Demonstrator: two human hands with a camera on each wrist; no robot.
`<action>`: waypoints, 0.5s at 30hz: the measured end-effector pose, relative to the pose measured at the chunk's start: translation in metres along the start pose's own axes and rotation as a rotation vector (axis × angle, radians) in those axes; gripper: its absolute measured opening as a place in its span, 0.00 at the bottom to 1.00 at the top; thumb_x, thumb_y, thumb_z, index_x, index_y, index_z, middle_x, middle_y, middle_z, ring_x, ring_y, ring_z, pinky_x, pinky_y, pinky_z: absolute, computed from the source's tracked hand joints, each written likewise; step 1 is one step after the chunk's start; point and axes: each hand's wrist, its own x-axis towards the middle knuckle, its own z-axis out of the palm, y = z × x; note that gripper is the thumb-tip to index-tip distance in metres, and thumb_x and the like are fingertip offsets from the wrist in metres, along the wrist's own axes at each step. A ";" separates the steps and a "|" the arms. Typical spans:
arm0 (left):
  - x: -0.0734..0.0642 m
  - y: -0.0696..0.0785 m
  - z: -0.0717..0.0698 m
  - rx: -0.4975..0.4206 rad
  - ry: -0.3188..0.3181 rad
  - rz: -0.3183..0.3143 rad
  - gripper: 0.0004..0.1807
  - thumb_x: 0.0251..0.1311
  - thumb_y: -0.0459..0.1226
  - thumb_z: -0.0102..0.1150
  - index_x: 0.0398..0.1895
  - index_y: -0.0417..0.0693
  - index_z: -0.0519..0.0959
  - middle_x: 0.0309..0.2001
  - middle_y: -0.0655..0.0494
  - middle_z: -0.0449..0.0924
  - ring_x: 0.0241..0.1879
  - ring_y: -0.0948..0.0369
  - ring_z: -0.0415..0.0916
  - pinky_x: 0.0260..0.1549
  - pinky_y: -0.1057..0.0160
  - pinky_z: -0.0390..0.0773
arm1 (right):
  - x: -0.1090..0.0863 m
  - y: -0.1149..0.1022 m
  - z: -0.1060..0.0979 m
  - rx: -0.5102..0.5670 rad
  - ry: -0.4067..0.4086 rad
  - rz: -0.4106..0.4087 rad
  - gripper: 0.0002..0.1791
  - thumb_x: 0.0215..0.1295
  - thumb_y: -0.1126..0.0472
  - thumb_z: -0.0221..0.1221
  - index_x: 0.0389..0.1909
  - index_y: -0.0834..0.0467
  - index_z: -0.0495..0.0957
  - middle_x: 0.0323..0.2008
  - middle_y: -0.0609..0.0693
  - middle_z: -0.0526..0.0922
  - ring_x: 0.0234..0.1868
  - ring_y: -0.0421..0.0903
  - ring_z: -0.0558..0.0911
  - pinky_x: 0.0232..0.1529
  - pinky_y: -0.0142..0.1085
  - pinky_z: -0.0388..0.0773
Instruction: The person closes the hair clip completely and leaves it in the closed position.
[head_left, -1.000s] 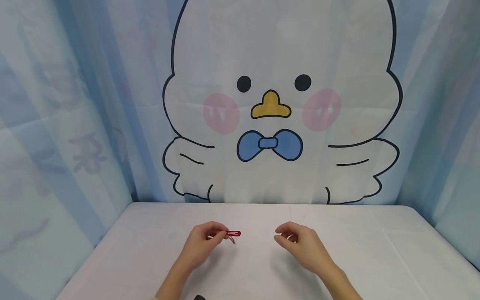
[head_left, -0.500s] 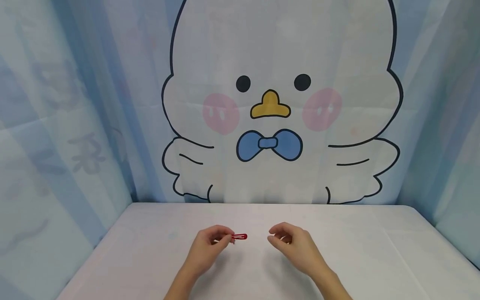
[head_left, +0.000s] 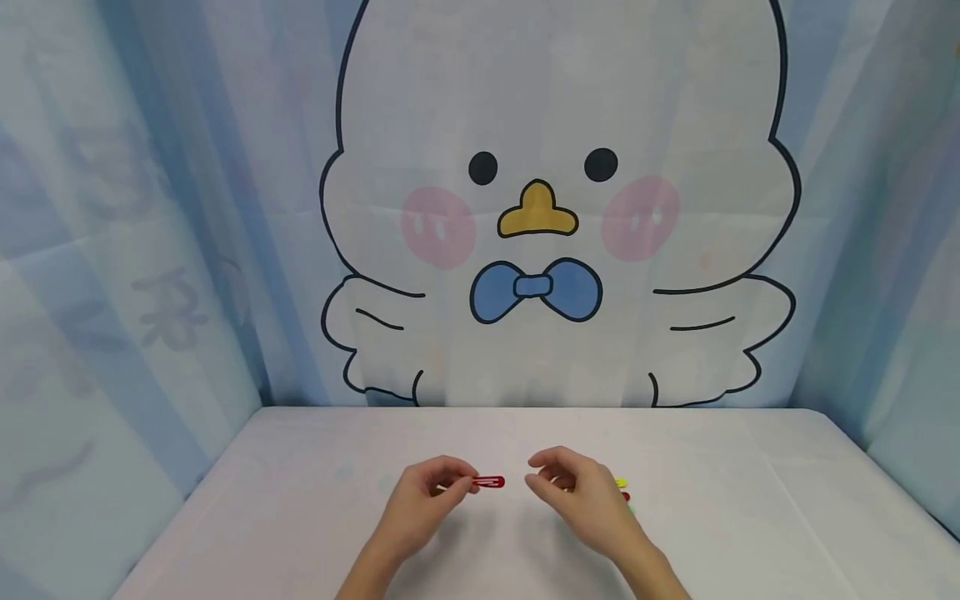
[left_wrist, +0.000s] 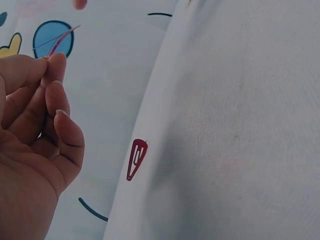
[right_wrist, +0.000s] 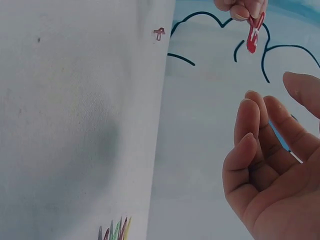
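My left hand pinches a red snap hair clip between thumb and index finger, its rounded end pointing toward the right hand. Seen edge-on in the left wrist view, the clip shows two thin strips standing apart. Opposite it, my right hand hovers over the table with fingers loosely bent and thumb apart, holding nothing. The right wrist view shows the same clip hanging from the left fingertips, beyond the right fingers. A second red snap clip lies on the table, hidden in the head view.
Behind the right hand lie several slim coloured pieces, one with a yellow tip; the right wrist view shows the row of coloured pieces at its bottom edge. The white table ends at a printed curtain.
My left hand has moved right with the red clip, and my right hand has moved left, narrowing the gap. Coloured tips have come into sight beside the right hand.
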 end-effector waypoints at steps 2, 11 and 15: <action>-0.001 0.001 0.001 -0.004 -0.004 -0.005 0.05 0.68 0.34 0.62 0.42 0.41 0.84 0.34 0.56 0.85 0.36 0.57 0.78 0.37 0.64 0.78 | 0.000 -0.001 0.001 0.009 -0.007 -0.010 0.11 0.63 0.58 0.69 0.43 0.57 0.83 0.30 0.44 0.81 0.29 0.42 0.79 0.31 0.33 0.75; -0.002 0.001 0.008 -0.008 -0.032 0.010 0.06 0.68 0.33 0.61 0.42 0.39 0.84 0.34 0.55 0.85 0.36 0.56 0.77 0.36 0.65 0.77 | -0.001 -0.004 0.001 0.016 -0.014 -0.014 0.12 0.65 0.57 0.68 0.46 0.57 0.83 0.31 0.45 0.81 0.30 0.43 0.79 0.31 0.33 0.75; -0.002 0.002 0.010 -0.003 -0.034 0.010 0.06 0.68 0.33 0.61 0.42 0.40 0.84 0.33 0.56 0.85 0.36 0.57 0.77 0.36 0.65 0.77 | -0.002 -0.004 0.002 0.027 -0.028 -0.001 0.13 0.65 0.57 0.68 0.46 0.57 0.82 0.31 0.46 0.81 0.30 0.44 0.78 0.31 0.33 0.75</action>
